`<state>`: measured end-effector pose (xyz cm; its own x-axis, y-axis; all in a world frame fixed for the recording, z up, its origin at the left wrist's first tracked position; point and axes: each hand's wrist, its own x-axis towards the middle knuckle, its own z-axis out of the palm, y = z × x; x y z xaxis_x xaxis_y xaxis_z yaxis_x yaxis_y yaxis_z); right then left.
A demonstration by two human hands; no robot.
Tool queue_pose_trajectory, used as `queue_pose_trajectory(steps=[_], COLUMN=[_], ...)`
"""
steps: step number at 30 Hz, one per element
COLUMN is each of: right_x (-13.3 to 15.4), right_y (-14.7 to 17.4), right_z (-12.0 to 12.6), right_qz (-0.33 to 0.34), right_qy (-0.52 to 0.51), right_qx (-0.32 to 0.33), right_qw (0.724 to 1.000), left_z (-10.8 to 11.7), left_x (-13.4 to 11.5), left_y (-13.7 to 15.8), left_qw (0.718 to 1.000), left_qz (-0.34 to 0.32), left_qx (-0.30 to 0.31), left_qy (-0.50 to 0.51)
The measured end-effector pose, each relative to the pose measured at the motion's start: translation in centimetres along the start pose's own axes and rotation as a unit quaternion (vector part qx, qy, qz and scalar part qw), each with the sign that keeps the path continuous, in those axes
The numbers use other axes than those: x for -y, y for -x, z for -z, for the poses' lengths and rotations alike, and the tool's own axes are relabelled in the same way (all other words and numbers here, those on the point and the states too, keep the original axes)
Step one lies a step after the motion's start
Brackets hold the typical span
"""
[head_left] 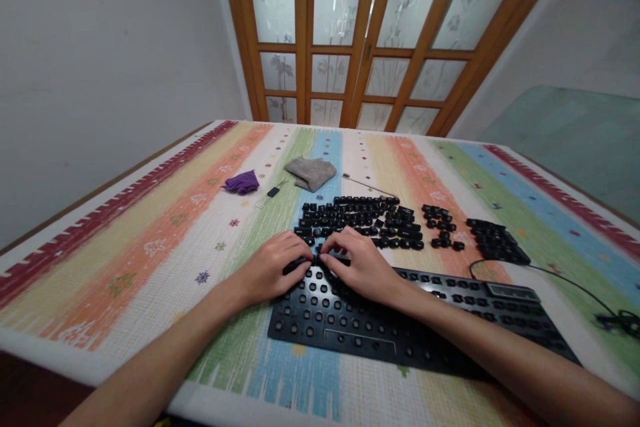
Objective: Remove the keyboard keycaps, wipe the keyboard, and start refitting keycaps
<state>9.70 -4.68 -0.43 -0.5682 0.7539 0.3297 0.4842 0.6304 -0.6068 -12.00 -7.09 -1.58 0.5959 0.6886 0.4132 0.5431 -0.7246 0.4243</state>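
Observation:
A black keyboard (325,320), its keycaps off and the bare key posts showing, lies before me on the striped tablecloth. At its far left corner, my left hand (277,263) rests with the fingers curled and the thumb bent towards them. My right hand (363,263) meets it there, thumb and forefinger pinched close together. Both sets of fingertips nearly touch over the corner; whatever small dark thing is between them is too hidden to name. Just beyond the hands, loose black keycaps (365,215) sit in rows. My right forearm covers part of the keyboard.
More keycaps (440,217) and a block of keycaps (495,240) lie to the right. A black cable (565,275) runs off rightwards. Farther back are a purple cloth (242,182), a grey cloth (311,174), a small black-handled wire tool (273,192) and a thin rod (369,185).

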Motion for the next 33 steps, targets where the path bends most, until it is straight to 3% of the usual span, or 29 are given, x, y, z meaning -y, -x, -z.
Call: queue_pose_trajectory(steps=[13, 27, 33], right_x=[-0.2, -0.7, -0.7], right_y=[0.2, 1.3, 1.4], right_z=[-0.3, -0.9, -1.0], right_qz=[-0.009, 0.152, 0.151], right_qy=[-0.014, 0.118, 0.144], right_qx=[-0.008, -0.005, -0.005], right_qw=[1.000, 0.981, 0.978], left_z=[-0.1, -1.0, -1.1], left_x=[0.0, -0.4, -0.4], left_y=[0.0, -0.3, -0.3], left_qw=[1.000, 0.999, 0.999], left_qz=[0.005, 0.011, 0.009], left_qx=[-0.008, -0.029, -0.034], left_qy=[-0.005, -0.027, -0.008])
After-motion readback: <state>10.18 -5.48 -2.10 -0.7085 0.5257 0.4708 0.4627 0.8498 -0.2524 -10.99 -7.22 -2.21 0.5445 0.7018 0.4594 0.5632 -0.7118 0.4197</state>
